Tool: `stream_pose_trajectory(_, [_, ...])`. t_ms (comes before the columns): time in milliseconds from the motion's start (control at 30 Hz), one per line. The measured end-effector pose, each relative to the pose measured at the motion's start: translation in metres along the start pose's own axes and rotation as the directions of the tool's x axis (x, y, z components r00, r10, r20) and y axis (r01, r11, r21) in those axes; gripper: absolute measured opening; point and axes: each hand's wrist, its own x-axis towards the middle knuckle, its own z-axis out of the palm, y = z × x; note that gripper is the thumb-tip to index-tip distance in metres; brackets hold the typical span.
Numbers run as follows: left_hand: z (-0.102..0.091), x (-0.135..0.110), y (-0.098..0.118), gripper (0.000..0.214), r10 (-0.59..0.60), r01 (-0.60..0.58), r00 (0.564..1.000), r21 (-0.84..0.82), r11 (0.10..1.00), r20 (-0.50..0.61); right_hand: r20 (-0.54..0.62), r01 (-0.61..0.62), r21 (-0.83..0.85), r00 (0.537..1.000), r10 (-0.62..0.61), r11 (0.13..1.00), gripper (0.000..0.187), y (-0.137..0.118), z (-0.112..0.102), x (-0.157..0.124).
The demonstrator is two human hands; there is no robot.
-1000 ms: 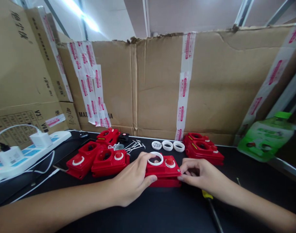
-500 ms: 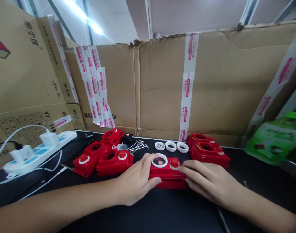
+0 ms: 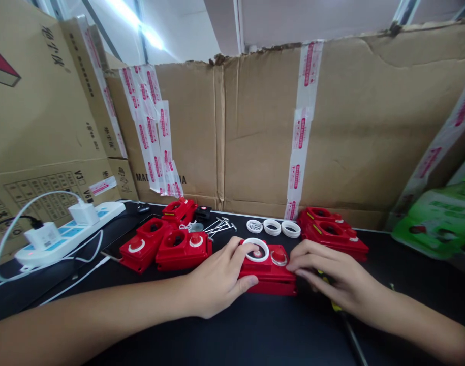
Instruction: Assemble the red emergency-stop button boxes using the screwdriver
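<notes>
In the middle of the table, a red plastic box (image 3: 268,284) carries a white ring (image 3: 268,252) around its round opening and a red knob (image 3: 278,253) beside it. My left hand (image 3: 226,279) grips the box by its left end, thumb on the front and index fingertip reaching inside the white ring. At the right corner by the knob, my right hand (image 3: 331,272) has its fingertips pinched together; what they hold is hidden. Beneath that hand lies a tool with a yellow-and-black handle (image 3: 336,306) and a metal shaft (image 3: 354,338), probably a screwdriver.
Several similar red boxes stand left (image 3: 183,251) and right (image 3: 341,241). White rings (image 3: 272,227) and T-shaped metal pieces (image 3: 220,226) lie behind my box. A power strip (image 3: 70,236) with cables is at left, a green pouch (image 3: 438,218) at right. Cardboard (image 3: 255,137) walls the back.
My left index finger has moved from the white ring's edge into its opening. My right fingers have shifted slightly off the knob's edge, and the yellow handle beneath now shows. The view has shifted slightly.
</notes>
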Motion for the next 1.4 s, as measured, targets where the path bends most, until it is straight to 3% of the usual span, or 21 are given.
stream_pose_trajectory(200, [0.000, 0.002, 0.003, 0.045, -0.002, 0.002, 1.000, 0.029, 1.000, -0.010, -0.191, -0.075, 0.009, 0.979, 0.075, 0.997, 0.013, -0.011, 0.009, 0.007])
stream_pose_trajectory(367, [0.001, 0.002, 0.002, 0.048, 0.022, -0.020, 0.999, 0.065, 0.998, -0.033, -0.269, -0.185, -0.050, 0.949, 0.165, 0.981, 0.008, -0.003, -0.005, 0.031])
stream_pose_trajectory(500, [0.001, 0.002, 0.002, 0.050, 0.023, -0.021, 0.999, 0.069, 0.997, -0.036, -0.246, -0.289, -0.065, 0.932, 0.266, 0.955, 0.012, 0.032, -0.008, 0.067])
stream_pose_trajectory(633, [0.000, 0.002, 0.003, 0.050, 0.026, -0.024, 0.999, 0.055, 0.998, -0.035, -0.143, -0.391, -0.114, 0.916, 0.374, 0.913, 0.017, 0.072, 0.011, 0.100])
stream_pose_trajectory(767, [0.002, 0.003, 0.000, 0.051, 0.041, -0.040, 0.998, 0.031, 0.999, -0.053, -0.010, -0.442, -0.192, 0.894, 0.448, 0.876, 0.034, 0.097, 0.033, 0.117])
stream_pose_trajectory(867, [0.003, 0.002, -0.002, 0.060, 0.081, -0.084, 0.992, -0.030, 0.996, -0.096, 0.048, -0.442, -0.236, 0.884, 0.465, 0.865, 0.037, 0.104, 0.037, 0.120])
stream_pose_trajectory(1100, [0.003, 0.001, -0.003, 0.061, 0.043, -0.055, 0.988, -0.077, 0.995, -0.148, 0.005, -0.417, -0.323, 0.897, 0.443, 0.849, 0.028, 0.085, 0.006, 0.097])
stream_pose_trajectory(1200, [0.002, 0.000, -0.003, 0.063, 0.022, -0.038, 0.988, -0.101, 0.994, -0.151, -0.015, -0.366, -0.341, 0.923, 0.384, 0.866, 0.014, 0.063, -0.008, 0.069])
stream_pose_trajectory(1400, [0.001, 0.000, -0.002, 0.065, -0.038, 0.019, 0.991, -0.150, 0.989, -0.126, -0.004, -0.283, -0.359, 0.953, 0.301, 0.890, 0.017, 0.025, -0.019, 0.000])
